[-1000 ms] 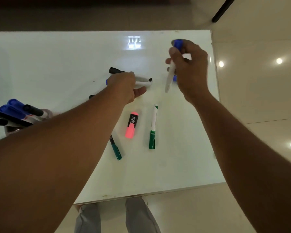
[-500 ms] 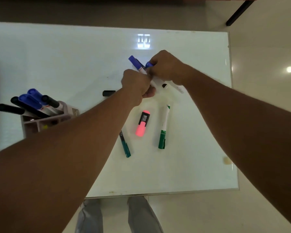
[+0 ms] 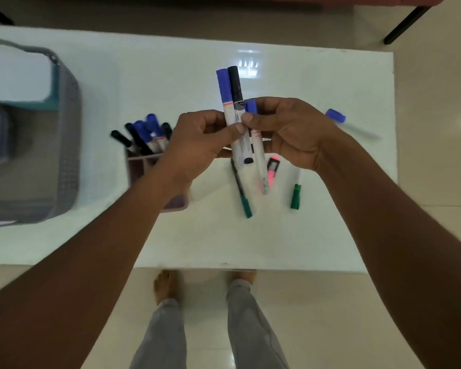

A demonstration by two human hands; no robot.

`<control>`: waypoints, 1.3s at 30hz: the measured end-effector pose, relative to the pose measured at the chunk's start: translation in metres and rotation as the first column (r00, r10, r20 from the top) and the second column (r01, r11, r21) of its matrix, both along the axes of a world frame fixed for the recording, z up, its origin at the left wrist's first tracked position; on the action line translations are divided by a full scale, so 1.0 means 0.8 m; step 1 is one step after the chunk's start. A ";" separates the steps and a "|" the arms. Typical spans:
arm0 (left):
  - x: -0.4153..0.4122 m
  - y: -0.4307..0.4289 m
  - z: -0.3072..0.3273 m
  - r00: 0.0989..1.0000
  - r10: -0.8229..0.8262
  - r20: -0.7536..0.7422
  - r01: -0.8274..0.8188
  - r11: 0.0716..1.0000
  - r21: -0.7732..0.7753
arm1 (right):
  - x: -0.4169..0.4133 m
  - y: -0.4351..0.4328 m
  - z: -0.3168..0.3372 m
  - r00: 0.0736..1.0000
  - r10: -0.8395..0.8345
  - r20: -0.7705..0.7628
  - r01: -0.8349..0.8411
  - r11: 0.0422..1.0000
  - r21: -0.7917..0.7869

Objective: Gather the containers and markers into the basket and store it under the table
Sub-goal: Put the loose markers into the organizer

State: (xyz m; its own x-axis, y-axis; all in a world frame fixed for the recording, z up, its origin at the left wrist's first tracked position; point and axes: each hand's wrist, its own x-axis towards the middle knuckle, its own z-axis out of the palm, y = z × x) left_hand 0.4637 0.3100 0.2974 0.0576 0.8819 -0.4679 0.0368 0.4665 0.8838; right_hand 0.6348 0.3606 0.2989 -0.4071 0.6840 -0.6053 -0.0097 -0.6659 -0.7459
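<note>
Up come both hands with the bundle, lifted off the table (image 3: 224, 241) since half a second ago! Left hand (image 3: 197, 139) and right hand (image 3: 290, 129) pinch three markers (image 3: 233, 102) together (two blue caps, one black), caps toward 12 o'clock. Holder (image 3: 139, 166) sits at their 9 o'clock, basket (image 3: 67, 129) beyond it. Highlighter (image 3: 272, 171) and green marker (image 3: 295, 198) lie at 5 o'clock.

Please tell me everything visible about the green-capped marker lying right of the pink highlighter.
The green-capped white marker looks plastic: dark green cap, slim white barrel. It lies flat on the white table, cap toward the person, apart from the pink highlighter on its left. Its far end is hidden behind the right hand.
</note>
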 end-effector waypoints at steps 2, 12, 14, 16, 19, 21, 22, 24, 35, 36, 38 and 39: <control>-0.045 -0.025 0.013 1.000 -0.005 -0.002 0.005 1.000 0.017 | -0.040 -0.026 0.012 0.999 0.026 -0.024 -0.025 0.999 0.022; -0.191 -0.107 0.015 0.967 -0.083 -0.243 0.111 0.988 0.107 | -0.198 -0.145 0.025 0.917 -0.031 0.398 -0.140 0.909 0.393; -0.196 -0.116 0.002 0.951 -0.096 -0.294 0.140 0.981 0.131 | -0.212 -0.159 0.010 0.874 -0.072 0.480 -0.165 0.886 0.433; -0.192 -0.123 -0.016 0.934 -0.117 -0.338 0.173 0.975 0.138 | -0.215 -0.168 -0.008 0.823 -0.114 0.557 -0.196 0.863 0.466; -0.185 -0.133 -0.038 0.897 -0.102 -0.431 0.177 0.974 0.138 | -0.215 -0.181 -0.030 0.768 -0.155 0.622 -0.235 0.835 0.498; -0.181 -0.137 -0.046 0.873 -0.075 -0.482 0.166 0.975 0.149 | -0.213 -0.188 -0.038 0.767 -0.158 0.622 -0.231 0.836 0.498; -0.179 -0.139 -0.047 0.868 -0.066 -0.492 0.160 0.975 0.153 | -0.212 -0.191 -0.040 0.774 -0.161 0.613 -0.220 0.839 0.498; -0.177 -0.140 -0.046 0.871 -0.054 -0.489 0.149 0.976 0.158 | -0.207 -0.193 -0.041 0.793 -0.167 0.586 -0.201 0.836 0.510; -0.183 -0.148 -0.041 0.870 -0.042 -0.491 0.138 0.977 0.162 | -0.185 -0.183 -0.001 0.793 -0.299 0.531 -0.174 0.724 0.667; -0.183 -0.150 -0.042 0.868 -0.041 -0.494 0.140 0.976 0.165 | -0.185 -0.180 0.006 0.797 -0.347 0.495 -0.137 0.694 0.707; -0.183 -0.154 -0.044 0.865 -0.043 -0.499 0.152 0.972 0.179 | -0.187 -0.177 0.012 0.795 -0.424 0.434 -0.088 0.627 0.774; -0.183 -0.155 -0.045 0.865 -0.040 -0.500 0.152 0.971 0.185 | -0.190 -0.178 0.012 0.795 -0.439 0.419 -0.079 0.609 0.789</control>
